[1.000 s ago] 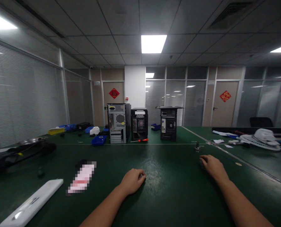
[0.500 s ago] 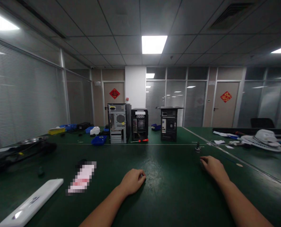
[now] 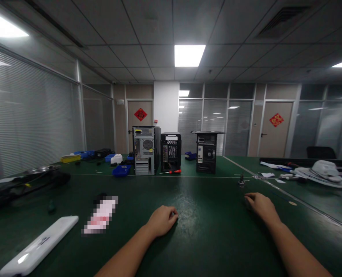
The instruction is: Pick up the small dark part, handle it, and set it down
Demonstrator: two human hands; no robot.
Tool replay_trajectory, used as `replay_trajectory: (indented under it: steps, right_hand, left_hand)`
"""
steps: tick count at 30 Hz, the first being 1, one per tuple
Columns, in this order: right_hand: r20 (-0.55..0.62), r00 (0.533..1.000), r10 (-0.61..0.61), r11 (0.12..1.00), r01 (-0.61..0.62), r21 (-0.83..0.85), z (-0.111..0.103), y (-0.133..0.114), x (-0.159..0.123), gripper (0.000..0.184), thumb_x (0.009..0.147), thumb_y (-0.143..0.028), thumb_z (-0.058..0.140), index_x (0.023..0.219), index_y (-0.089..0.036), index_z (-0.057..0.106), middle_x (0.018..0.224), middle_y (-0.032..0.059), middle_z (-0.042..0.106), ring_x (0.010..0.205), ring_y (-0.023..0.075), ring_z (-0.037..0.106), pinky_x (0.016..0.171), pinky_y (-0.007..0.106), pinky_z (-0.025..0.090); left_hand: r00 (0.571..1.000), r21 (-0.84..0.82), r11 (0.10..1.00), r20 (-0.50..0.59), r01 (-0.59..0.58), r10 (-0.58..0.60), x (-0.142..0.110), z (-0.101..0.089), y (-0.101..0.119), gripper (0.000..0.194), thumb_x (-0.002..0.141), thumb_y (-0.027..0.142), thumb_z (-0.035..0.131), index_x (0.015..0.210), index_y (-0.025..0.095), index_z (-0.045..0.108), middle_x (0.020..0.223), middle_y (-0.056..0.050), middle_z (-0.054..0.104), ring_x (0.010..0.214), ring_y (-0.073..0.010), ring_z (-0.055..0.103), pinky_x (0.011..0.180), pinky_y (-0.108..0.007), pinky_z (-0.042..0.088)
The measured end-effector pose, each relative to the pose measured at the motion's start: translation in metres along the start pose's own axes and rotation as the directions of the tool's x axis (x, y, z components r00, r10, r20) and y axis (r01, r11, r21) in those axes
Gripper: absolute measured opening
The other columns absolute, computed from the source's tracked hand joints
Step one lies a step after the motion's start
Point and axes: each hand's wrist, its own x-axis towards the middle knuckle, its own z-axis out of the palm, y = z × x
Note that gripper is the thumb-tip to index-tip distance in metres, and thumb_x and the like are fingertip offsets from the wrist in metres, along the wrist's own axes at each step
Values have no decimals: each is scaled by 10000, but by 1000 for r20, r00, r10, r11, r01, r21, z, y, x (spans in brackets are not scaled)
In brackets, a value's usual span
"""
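My left hand (image 3: 162,221) rests on the green table (image 3: 211,238) with its fingers curled and the thumb against the forefinger. Whatever may be inside that grip is too small and dark to tell. To the right, my right hand (image 3: 259,206) also lies on the tabletop, fingers bent downward and closed. Its fingertips are in shadow, so I cannot make out what they hold, if anything. Just beyond it stands a small metal part (image 3: 241,181). A red-handled screwdriver (image 3: 175,171) lies farther off, in front of the middle computer case (image 3: 171,152), away from both hands.
A grey computer tower (image 3: 144,150) and a black computer case (image 3: 206,154) stand at the back. Blue tray (image 3: 121,171), white power strip-like bar (image 3: 41,244), pixelated pink item (image 3: 102,215) and dark cables (image 3: 29,188) are leftward. A white hat (image 3: 325,171) lies far right.
The whole view has shifted slightly, with the scene sliding a little to the right. Both hands keep the same pose and place on the table.
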Motion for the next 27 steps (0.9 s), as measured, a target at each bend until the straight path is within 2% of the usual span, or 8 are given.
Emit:
replay_trajectory:
  steps: [7,14,18,22,27]
  right_hand:
    - [12,991,132,984,-133,117,-1,0,1,478,896,-444,459,1194,-192,735,1141,145,742,995,308,704,789,396,548]
    - [68,976,205,961,-214,177,-1,1,-1,408,844,-554,533,917,-221,755,931,115,769,852,289,718,718,374,535]
    - [63,982,180,965,-189,181,0,0,-3,446,866,-575,500,969,-216,742,922,122,767,827,284,721,697,381,536]
    - [49,991,122,982,-128,141,3,0,-2,506,825,-612,562,1078,-207,729,1075,132,752,953,300,714,744,384,545]
    - [59,998,18,998,-21,60,5,-6,-5,433,831,-399,602,1210,-207,688,1157,117,734,1037,283,698,825,362,540]
  left_hand:
    - [1000,-7,1000,-9,-6,6,2,2,-2,299,972,404,484,1046,241,724,928,-40,746,830,-199,674,698,-275,427]
    - [1000,4,1000,-6,6,-6,0,-2,3,314,960,411,488,1049,233,731,969,-56,751,869,-212,678,730,-280,442]
    - [1000,0,1000,-2,12,-12,0,-2,4,312,955,409,491,1053,236,731,948,-55,749,868,-220,677,750,-288,447]
    - [1000,-11,1000,0,5,-5,1,1,0,305,961,414,492,1046,240,728,944,-51,746,850,-211,678,700,-272,432]
    - [1000,-9,1000,-4,-4,3,2,1,-1,302,962,411,488,1041,238,723,928,-48,745,830,-206,677,691,-274,423]
